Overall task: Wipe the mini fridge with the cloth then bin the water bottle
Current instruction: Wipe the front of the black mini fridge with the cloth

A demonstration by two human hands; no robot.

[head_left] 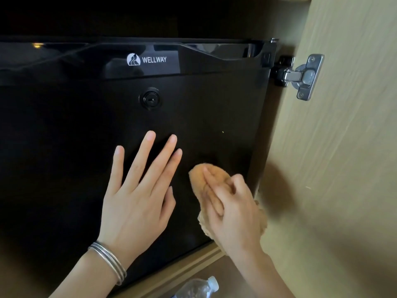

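The black mini fridge (86,125) fills the cabinet opening, its door shut, with a WELLWAY logo and a round lock at the top. My left hand (137,198) lies flat on the door, fingers spread, silver bangles at the wrist. My right hand (234,209) presses a tan cloth (198,177) against the lower right of the door. A clear water bottle (199,288) with a white cap lies at the bottom edge, below the fridge, partly cut off by the frame.
The open wooden cabinet door (343,158) stands close on the right, held by a metal hinge (303,76). A wooden cabinet frame strip (189,267) runs under the fridge. No bin shows in view.
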